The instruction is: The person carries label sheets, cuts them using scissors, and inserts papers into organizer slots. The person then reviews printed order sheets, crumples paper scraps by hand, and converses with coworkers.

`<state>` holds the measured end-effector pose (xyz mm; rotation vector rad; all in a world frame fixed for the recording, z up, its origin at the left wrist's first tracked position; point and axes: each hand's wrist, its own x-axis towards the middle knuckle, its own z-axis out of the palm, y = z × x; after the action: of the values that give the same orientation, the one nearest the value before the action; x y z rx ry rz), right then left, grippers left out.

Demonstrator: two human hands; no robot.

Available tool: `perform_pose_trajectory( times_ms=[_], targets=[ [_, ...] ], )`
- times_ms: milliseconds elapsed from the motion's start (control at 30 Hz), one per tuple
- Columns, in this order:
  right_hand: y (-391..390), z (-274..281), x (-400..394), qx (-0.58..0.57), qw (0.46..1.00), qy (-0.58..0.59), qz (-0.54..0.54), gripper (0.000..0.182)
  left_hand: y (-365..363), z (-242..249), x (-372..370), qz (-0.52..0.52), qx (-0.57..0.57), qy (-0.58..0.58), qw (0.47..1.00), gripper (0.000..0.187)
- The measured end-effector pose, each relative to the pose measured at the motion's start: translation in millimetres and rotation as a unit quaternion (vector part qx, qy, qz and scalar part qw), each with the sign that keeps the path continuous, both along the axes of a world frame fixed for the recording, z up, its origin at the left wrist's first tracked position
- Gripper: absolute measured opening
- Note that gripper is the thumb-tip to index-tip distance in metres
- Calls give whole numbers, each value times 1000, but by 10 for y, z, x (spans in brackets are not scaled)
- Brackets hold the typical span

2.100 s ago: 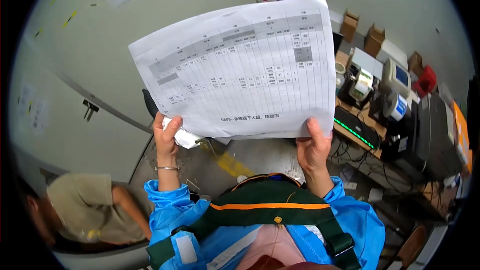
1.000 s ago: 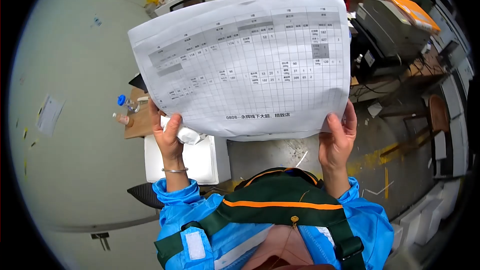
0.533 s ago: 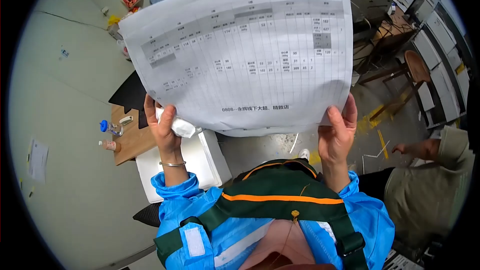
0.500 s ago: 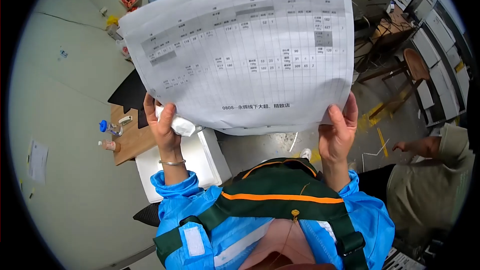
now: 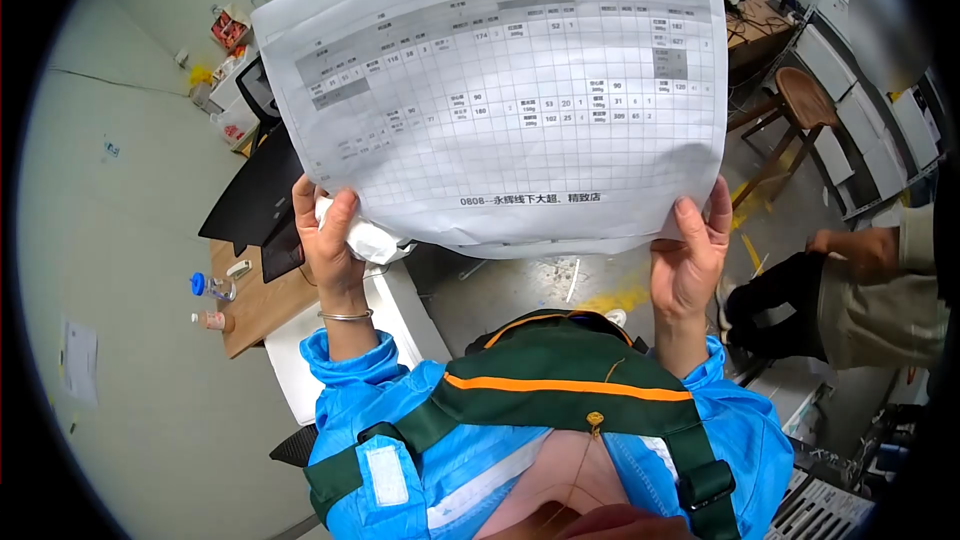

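A large printed sheet of paper (image 5: 500,155), covered with a table of numbers and a bold line of text at the bottom, is held up in front of me. My left hand (image 5: 332,235) grips its lower left corner, thumb on the front. A crumpled white tissue (image 5: 375,241) is tucked in the same hand, beside the thumb. At the lower right corner, my right hand (image 5: 690,250) pinches the sheet between thumb and fingers. Another sheet's edge shows just below the front one.
On the left, a wooden desk (image 5: 245,317) bears a blue-capped bottle (image 5: 212,286) and a dark monitor (image 5: 255,195). A white box (image 5: 300,370) stands beside it. At right are a wooden stool (image 5: 806,98) and another person in a khaki top (image 5: 880,300).
The view has shifted, and the sheet sits slightly higher and further right, still in both hands. The other person at the right has come further into view, arm drawn nearer the body.
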<state>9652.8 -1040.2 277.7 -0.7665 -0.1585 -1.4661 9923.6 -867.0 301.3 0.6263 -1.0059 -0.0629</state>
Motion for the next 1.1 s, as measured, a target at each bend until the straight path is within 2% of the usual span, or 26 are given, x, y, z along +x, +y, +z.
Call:
perform_pose_trajectory(
  times_ms=[600,700,800,900,933,967,1000,1033,1067,1100],
  targets=[
    [587,39,-22,-18,999,-25,-27,40,463,133,59,-30,-24,-13,999,40],
    [679,109,-48,-47,998,-9,-35,44,579,189,-47,-20,-39,2,999,41],
    [551,64,-144,-210,977,18,-24,51,704,192,119,-33,-32,-35,998,36],
    [630,166,-387,-139,981,120,-57,53,825,212,-65,17,40,31,999,21],
    [618,155,-461,-167,975,137,-59,56,766,293,-270,-123,-63,-53,989,13],
    [578,90,-586,-221,946,227,-59,44,736,195,-127,-215,-71,-125,966,20],
    [589,43,-688,-253,926,273,-57,44,759,234,-104,-217,-81,-168,958,19],
    [578,15,-737,-239,934,261,-42,43,801,260,-145,-217,-93,-210,949,19],
    [600,-20,-777,-226,942,248,-26,43,932,262,-239,-172,-68,-201,962,23],
    [568,-28,-763,-204,950,237,-14,43,847,231,-79,-197,-82,-230,950,25]
  ],
)
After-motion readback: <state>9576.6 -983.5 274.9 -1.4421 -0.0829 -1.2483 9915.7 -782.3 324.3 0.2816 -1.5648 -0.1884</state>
